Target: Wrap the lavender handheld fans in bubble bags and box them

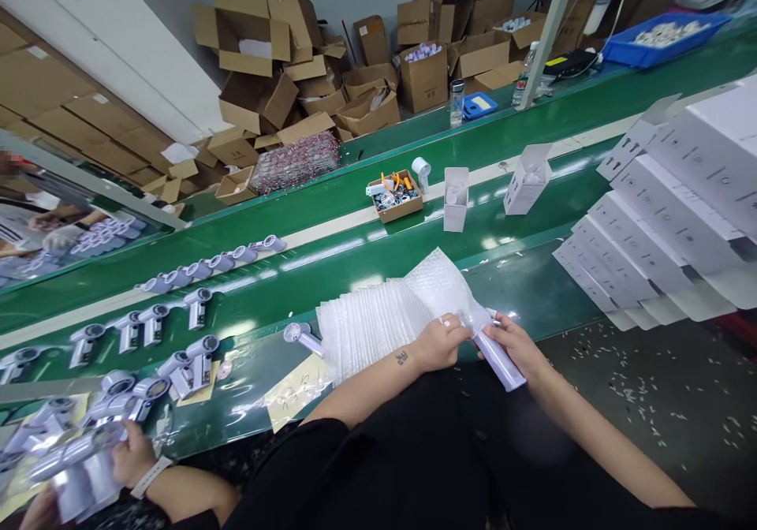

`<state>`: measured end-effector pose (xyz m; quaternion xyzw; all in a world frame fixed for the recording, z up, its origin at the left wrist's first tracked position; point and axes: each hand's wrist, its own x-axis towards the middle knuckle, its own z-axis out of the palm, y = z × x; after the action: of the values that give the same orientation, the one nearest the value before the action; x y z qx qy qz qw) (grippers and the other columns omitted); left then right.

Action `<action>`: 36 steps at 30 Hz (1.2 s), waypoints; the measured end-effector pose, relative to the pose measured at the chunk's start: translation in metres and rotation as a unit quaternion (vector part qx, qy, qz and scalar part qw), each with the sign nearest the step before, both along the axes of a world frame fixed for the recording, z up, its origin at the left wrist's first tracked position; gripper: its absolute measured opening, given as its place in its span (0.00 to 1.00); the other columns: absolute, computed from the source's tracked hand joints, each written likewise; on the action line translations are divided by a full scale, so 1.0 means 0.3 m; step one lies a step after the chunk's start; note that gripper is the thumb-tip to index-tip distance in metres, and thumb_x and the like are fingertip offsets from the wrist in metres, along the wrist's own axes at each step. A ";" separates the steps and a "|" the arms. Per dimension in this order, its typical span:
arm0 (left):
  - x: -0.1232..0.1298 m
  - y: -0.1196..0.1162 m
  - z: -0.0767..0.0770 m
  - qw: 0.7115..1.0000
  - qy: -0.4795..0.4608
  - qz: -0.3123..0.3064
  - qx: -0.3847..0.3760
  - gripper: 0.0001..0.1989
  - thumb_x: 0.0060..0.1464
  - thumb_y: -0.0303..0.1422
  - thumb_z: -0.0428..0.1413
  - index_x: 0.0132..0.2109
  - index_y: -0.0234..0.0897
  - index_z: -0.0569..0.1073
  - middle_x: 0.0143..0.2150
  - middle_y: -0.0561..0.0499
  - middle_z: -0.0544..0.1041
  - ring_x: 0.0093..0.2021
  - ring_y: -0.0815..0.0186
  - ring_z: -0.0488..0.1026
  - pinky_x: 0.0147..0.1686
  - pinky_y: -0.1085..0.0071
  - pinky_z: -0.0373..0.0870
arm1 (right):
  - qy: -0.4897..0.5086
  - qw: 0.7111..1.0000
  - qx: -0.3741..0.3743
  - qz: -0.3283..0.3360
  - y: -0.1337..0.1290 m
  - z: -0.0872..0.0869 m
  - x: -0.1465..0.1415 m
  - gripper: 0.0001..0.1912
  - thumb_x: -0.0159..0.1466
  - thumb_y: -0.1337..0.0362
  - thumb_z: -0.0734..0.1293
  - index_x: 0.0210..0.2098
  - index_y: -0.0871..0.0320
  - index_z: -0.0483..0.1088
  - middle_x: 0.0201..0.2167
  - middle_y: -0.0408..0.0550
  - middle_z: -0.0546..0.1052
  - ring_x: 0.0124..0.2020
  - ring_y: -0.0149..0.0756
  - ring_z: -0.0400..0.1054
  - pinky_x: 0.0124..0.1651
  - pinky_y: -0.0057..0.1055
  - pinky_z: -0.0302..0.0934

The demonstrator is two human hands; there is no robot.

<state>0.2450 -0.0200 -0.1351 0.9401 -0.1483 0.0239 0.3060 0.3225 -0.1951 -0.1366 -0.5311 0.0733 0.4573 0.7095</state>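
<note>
Jutting from the crumpled bubble-wrap sleeve (441,276), the lilac handle (501,364) probably feels light, stiff and slightly slippery, and its smooth shell looks easy to scratch; the shaft seems the best grip (the wrap itself is soft and gives). It is glossy, pale and straight, tilted down toward the person's body, just off the near edge of the green counter (251,392). The right hand's (519,350) fingers close around its upper end; the left hand's (438,344) fingers pinch the sleeve's mouth, beside a fanned stack of sleeves (372,326).
</note>
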 end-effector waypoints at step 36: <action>0.186 -0.052 0.258 0.970 0.115 0.020 -0.215 0.26 0.42 0.42 0.63 0.49 0.39 0.70 0.45 0.46 0.72 0.45 0.60 0.68 0.44 0.67 0.66 | -0.304 0.942 0.024 0.142 -0.092 0.353 0.154 0.12 0.59 0.55 0.64 0.29 0.55 0.59 0.20 0.40 0.71 0.28 0.35 0.72 0.31 0.29 0.62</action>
<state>0.3007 -0.0356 -0.0576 0.8514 -0.0852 -0.0470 0.5154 0.3687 -0.2229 -0.0308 -0.6328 -0.2331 0.3720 0.6379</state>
